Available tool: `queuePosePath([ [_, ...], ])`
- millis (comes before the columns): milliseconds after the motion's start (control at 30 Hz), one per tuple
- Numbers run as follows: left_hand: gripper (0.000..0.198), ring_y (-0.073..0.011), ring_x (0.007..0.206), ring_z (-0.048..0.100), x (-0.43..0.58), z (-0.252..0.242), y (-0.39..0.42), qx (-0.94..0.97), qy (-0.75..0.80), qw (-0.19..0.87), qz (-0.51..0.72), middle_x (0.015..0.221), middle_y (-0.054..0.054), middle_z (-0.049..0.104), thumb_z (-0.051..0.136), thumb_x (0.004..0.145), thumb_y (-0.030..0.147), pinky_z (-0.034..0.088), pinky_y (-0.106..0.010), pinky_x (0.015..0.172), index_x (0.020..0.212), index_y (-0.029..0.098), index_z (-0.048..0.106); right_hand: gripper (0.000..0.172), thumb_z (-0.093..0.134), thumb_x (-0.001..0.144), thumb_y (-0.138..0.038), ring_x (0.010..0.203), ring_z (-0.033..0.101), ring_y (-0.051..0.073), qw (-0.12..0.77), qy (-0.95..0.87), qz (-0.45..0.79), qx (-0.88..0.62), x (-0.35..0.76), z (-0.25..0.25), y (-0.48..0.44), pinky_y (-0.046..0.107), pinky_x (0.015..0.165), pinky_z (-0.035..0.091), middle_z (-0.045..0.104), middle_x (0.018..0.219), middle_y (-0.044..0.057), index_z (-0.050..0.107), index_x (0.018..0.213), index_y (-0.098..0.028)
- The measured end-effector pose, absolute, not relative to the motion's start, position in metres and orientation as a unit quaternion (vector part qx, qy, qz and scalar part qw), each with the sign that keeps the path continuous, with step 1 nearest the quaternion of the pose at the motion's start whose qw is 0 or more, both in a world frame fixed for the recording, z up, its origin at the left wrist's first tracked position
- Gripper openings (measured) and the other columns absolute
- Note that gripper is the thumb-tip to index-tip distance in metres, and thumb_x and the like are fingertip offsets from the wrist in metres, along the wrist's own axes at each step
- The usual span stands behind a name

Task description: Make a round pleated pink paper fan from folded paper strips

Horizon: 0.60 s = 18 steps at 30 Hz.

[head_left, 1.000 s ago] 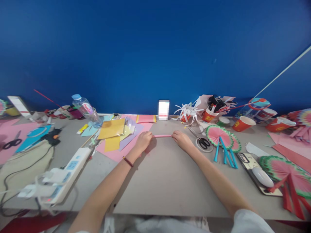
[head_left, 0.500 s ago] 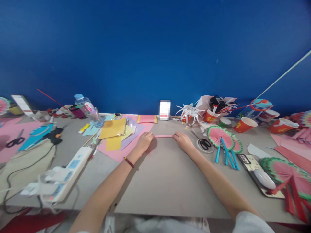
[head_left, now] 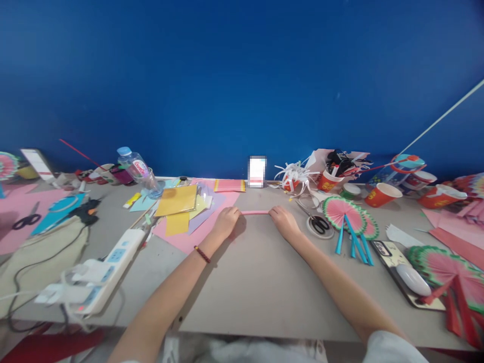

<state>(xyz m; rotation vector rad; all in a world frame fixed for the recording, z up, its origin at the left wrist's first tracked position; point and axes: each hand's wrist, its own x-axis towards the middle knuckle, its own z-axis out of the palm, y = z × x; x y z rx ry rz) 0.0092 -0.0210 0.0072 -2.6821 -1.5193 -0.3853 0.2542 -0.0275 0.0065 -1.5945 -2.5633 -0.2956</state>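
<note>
A narrow pink paper strip point(head_left: 255, 212) spans the gap between my two hands over the middle of the table. My left hand point(head_left: 228, 222) is closed on its left end, next to a large sheet of pink paper point(head_left: 174, 237). The strip's right end is pinched in my right hand point(head_left: 284, 221), with the fingertips bent down over it. Black-handled scissors point(head_left: 319, 225) lie on a roll of tape just right of my right hand. How the fingers press the strip underneath is hidden.
Yellow card packs point(head_left: 176, 200), a tilted plastic bottle point(head_left: 138, 170) and a white power strip point(head_left: 113, 267) are on the left. Right of my arm lie pink-and-green paper fans point(head_left: 344, 214), a phone with a mouse point(head_left: 413, 279) on it, and paper cups point(head_left: 382, 195). A phone point(head_left: 257, 171) stands against the blue wall.
Almost nothing differs. Both hands keep their hold on the pink strip, and the whole view has shifted very slightly.
</note>
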Motion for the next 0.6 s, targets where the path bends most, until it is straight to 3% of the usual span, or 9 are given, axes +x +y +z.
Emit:
queuePosePath([
  [167,0.015,-0.0223,0.084,0.055,0.019,0.012,-0.031,-0.856,-0.505,0.035,-0.101,0.087,-0.009,0.058,0.046,0.083,0.007,0.042,-0.035,0.079,0.086,0.013,0.059,0.017,0.046,0.086,-0.006,0.088,0.051,0.022,0.028,-0.837,-0.108,-0.536,0.244,0.013,-0.034,0.029,0.073,0.037,0.061,0.094,0.012,0.061,0.09,-0.014],
  [267,0.027,-0.0232,0.085,0.056,0.029,0.014,-0.041,-0.852,-0.512,0.047,-0.093,0.09,-0.011,0.059,0.041,0.085,0.005,0.041,-0.036,0.078,0.106,0.011,0.057,0.017,0.046,0.085,-0.007,0.086,0.052,0.022,0.018,-0.83,-0.108,-0.546,0.239,0.015,-0.038,0.03,0.073,0.037,0.061,0.091,0.012,0.061,0.092,-0.014],
  [367,0.04,-0.0249,0.088,0.055,0.038,0.015,-0.052,-0.851,-0.513,0.066,-0.092,0.096,-0.014,0.059,0.042,0.085,0.009,0.039,-0.037,0.077,0.124,0.009,0.048,0.024,0.046,0.086,-0.01,0.087,0.053,0.023,0.023,-0.829,-0.11,-0.547,0.234,0.016,-0.043,0.03,0.073,0.037,0.062,0.093,0.013,0.058,0.106,-0.014],
  [600,0.042,-0.0284,0.094,0.05,0.051,0.014,-0.064,-0.835,-0.535,0.081,-0.106,0.102,-0.016,0.057,0.043,0.085,0.025,0.038,-0.04,0.077,0.123,0.008,0.05,0.045,0.045,0.089,-0.026,0.095,0.05,0.027,0.024,-0.829,-0.103,-0.549,0.224,0.021,-0.058,0.035,0.079,0.035,0.058,0.106,0.017,0.045,0.132,-0.016],
])
